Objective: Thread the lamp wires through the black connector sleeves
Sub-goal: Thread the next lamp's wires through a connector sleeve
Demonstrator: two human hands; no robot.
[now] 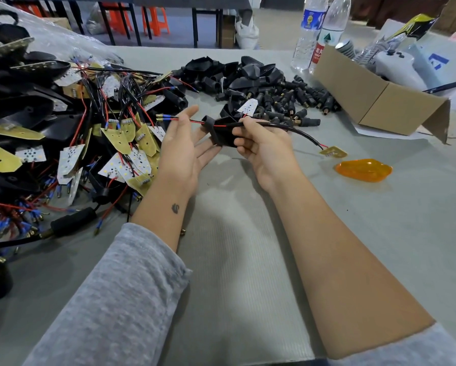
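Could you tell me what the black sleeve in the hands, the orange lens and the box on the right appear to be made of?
Sleeve: probably matte black rubber or soft plastic; dull, no glare.
Orange lens: translucent glossy plastic; light glows through it, with bright highlights.
Box: plain brown cardboard; flat matte panels and a folded flap.

- Wired lamp boards (71, 133) heaped along the table's (248, 233) left edge.
- Connector sleeves (287, 99) piled toward the far edge, centre.
- Cardboard box (374, 101) right of them; bottles (316, 30) behind it.
- Lens cover (362, 170), probably, near the right edge, before the box.
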